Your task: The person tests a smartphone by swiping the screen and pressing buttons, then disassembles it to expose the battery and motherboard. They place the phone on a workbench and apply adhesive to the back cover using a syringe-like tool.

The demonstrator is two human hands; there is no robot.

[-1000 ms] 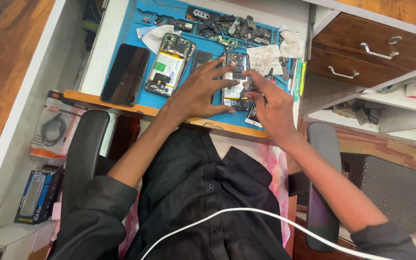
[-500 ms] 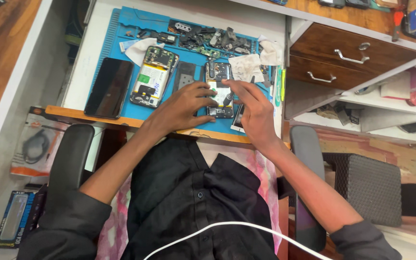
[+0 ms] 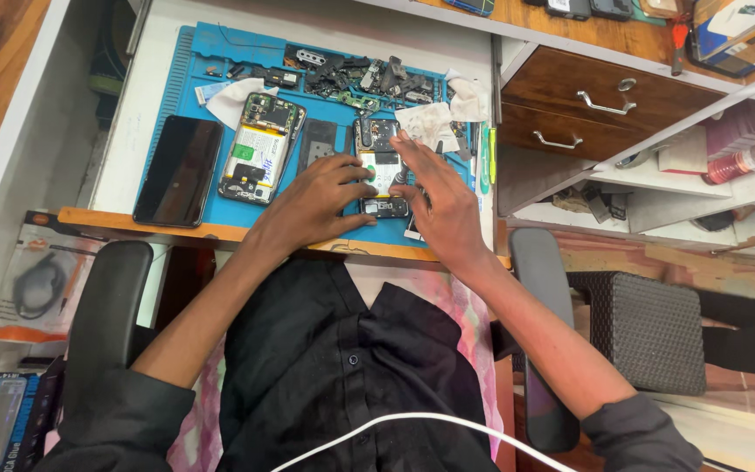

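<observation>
I see an opened phone (image 3: 381, 168) lying flat on the blue mat (image 3: 181, 74), near the mat's front edge and right of centre. Its long axis runs away from the body, one short end toward the desk's front edge, the other toward the parts pile (image 3: 360, 74) at the back. Its insides face up.

Left hand (image 3: 315, 203): palm down, fingers spread, fingertips pressing on the phone's left edge and lower end. Nothing gripped.

Right hand (image 3: 440, 203): loosely open, fingers apart; thumb and forefinger meet a thin tool (image 3: 400, 172) standing on the phone's right side (too small to tell what kind, or how firmly it is pinched).

Left of the phone, a dark plate (image 3: 317, 142), then a second opened phone (image 3: 259, 149), lying parallel but slightly tilted. Further left, a black phone (image 3: 178, 170), screen up, half off the mat. White tissues (image 3: 430, 124) sit just behind the right hand. Wooden drawers (image 3: 600, 100) stand to the right.
</observation>
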